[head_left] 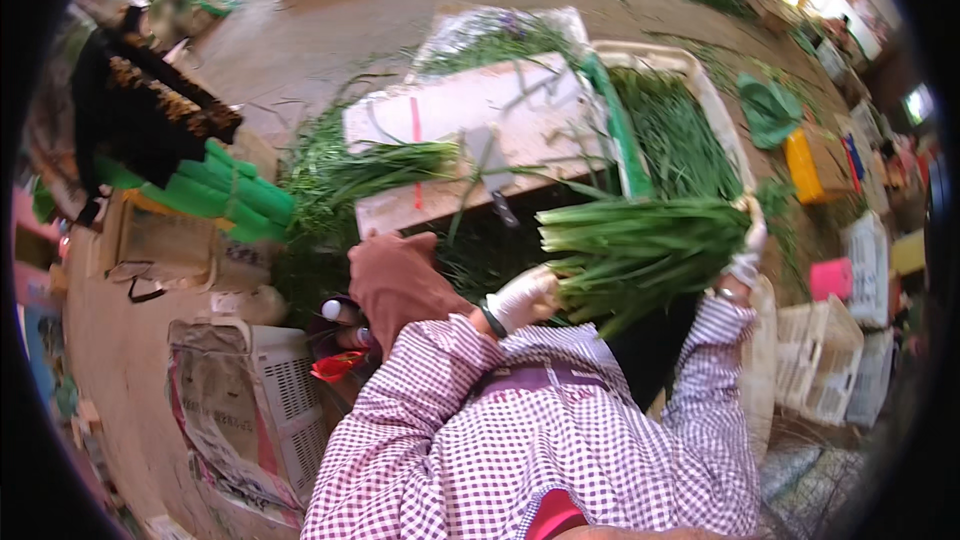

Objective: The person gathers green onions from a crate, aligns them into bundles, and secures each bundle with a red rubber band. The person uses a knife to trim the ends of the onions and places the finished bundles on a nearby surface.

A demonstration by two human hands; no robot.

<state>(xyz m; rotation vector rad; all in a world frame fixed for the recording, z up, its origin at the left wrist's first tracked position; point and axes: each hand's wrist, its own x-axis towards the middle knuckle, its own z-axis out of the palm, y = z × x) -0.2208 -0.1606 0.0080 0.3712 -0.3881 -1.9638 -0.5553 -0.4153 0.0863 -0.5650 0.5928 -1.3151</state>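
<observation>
Floor leaf-strewn. Left hand, right hand hold one gathered bunch; more leaves lie untied on white board.

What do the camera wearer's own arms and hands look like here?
Each arm has a long purple-and-white checked sleeve. The left hand and right hand wear whitish gloves. A dark band circles the left wrist, a shiny silvery band the right.

The leaves are green, the shirt purple-checked.
</observation>
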